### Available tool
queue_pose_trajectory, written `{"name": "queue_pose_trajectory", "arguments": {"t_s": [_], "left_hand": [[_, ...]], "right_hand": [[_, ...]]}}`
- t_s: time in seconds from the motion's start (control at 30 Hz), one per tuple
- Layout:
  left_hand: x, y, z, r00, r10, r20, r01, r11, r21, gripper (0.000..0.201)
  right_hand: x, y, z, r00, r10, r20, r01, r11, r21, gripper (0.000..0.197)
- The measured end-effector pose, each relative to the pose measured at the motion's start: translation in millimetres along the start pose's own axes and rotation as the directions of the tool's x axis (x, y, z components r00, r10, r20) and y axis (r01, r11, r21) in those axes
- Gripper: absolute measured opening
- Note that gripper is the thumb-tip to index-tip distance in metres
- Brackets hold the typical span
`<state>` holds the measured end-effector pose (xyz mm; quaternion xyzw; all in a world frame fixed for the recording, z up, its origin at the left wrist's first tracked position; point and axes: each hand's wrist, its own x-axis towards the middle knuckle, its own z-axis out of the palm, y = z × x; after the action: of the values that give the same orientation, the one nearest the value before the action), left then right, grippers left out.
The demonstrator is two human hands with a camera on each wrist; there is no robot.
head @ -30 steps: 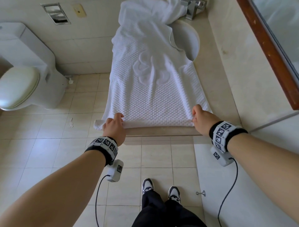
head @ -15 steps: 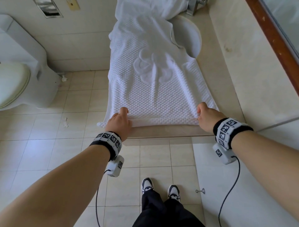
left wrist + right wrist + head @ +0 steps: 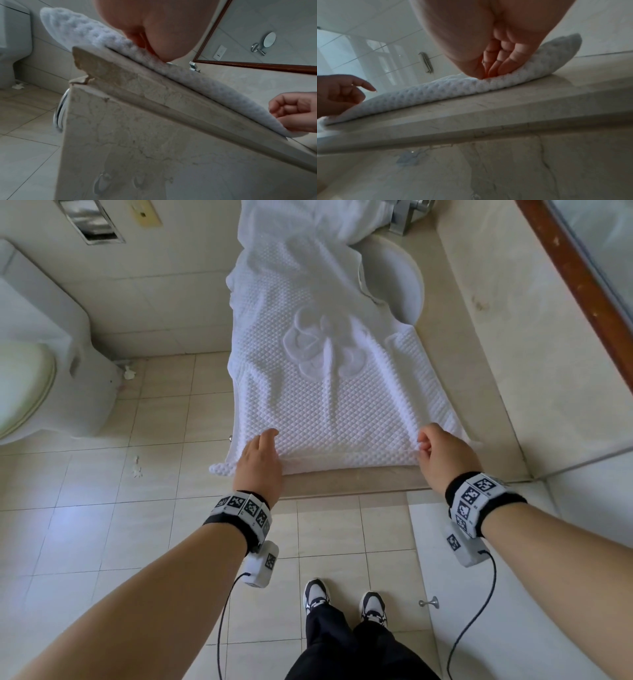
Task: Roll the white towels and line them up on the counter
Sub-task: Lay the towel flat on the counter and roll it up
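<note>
A white waffle towel [image 3: 329,405] with a raised flower motif lies spread lengthwise on the beige marble counter [image 3: 342,479], and its far part drapes over the basin. My left hand [image 3: 260,460] rests on the towel's near left corner, which hangs past the counter's end. In the right wrist view, the left hand [image 3: 342,93] has loosely curled fingers above the towel [image 3: 419,94] and holds nothing. My right hand [image 3: 438,453] pinches the near right edge. Its curled fingertips [image 3: 494,70] dig into the cloth.
More white cloth [image 3: 308,220] is bunched at the counter's far end by the faucet [image 3: 407,213]. The round basin [image 3: 400,285] shows beside the towel. A toilet [image 3: 44,364] stands to the left on the tiled floor. A wood-framed mirror [image 3: 582,285] lines the right wall.
My left hand has eased its grip on the near edge and now lies on top of the corner. The right hand stays at the right edge, and the head view has shifted slightly.
</note>
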<state>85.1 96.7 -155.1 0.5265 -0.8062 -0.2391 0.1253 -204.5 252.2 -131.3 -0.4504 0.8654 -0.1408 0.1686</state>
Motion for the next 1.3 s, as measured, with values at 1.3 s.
{"name": "queue_pose_trajectory", "arguments": {"t_s": [1.3], "left_hand": [[-4.4,17.8,-13.6,0.930,-0.360,0.079,0.356,0.933,0.058,0.028]], "right_hand": [[10.7,10.4,-14.9,0.993,0.000,0.117,0.000,1.000,-0.001,0.035]]}}
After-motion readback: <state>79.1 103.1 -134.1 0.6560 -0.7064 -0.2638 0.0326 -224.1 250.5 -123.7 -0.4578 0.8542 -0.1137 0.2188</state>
